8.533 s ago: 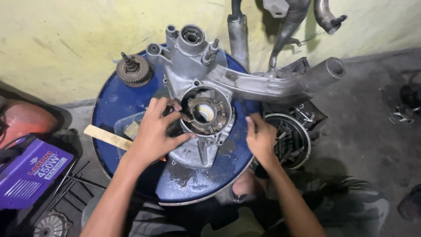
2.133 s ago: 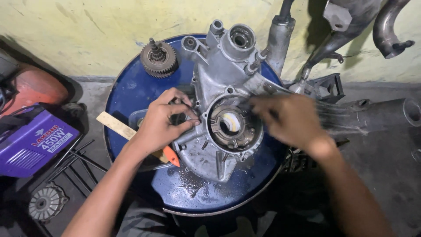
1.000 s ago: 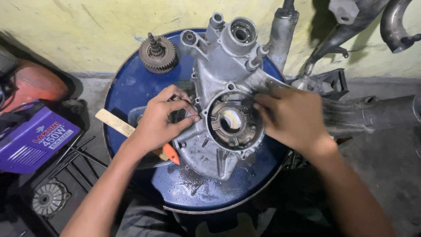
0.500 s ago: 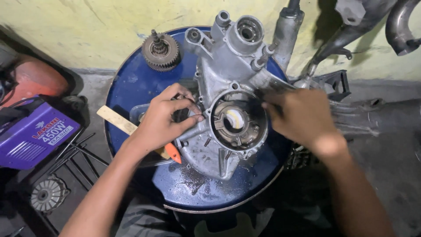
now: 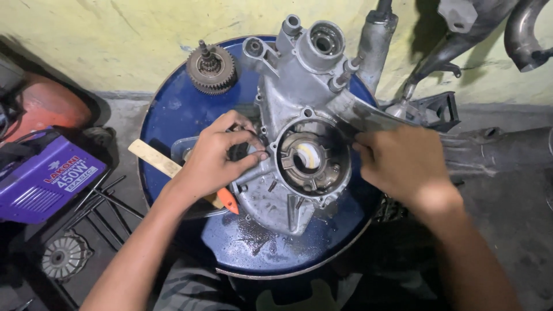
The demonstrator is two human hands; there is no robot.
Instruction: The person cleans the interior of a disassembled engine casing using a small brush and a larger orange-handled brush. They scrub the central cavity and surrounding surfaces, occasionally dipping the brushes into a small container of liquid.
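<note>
A grey aluminium engine casing (image 5: 288,196) lies on the round blue drum top (image 5: 173,109), with a round bearing opening (image 5: 312,161) in its middle. My left hand (image 5: 216,158) grips the casing's left edge, thumb and fingers pinched around a dark recess. My right hand (image 5: 403,164) lies over the casing's right side where its long arm (image 5: 368,115) starts. Its fingers curl down at the rim of the opening, and its palm hides what is under it.
A stack of gears (image 5: 211,70) stands at the drum's back left. A wooden stick (image 5: 151,158) and an orange-tipped tool (image 5: 228,203) lie under my left wrist. A purple welding box (image 5: 46,178), thin rods (image 5: 103,201) and a finned disc (image 5: 60,258) sit on the floor at left. Exhaust pipes (image 5: 518,34) lean on the yellow wall.
My right hand has slid a little right and down, off the opening's upper rim. My left hand keeps its grip. The view has barely shifted.
</note>
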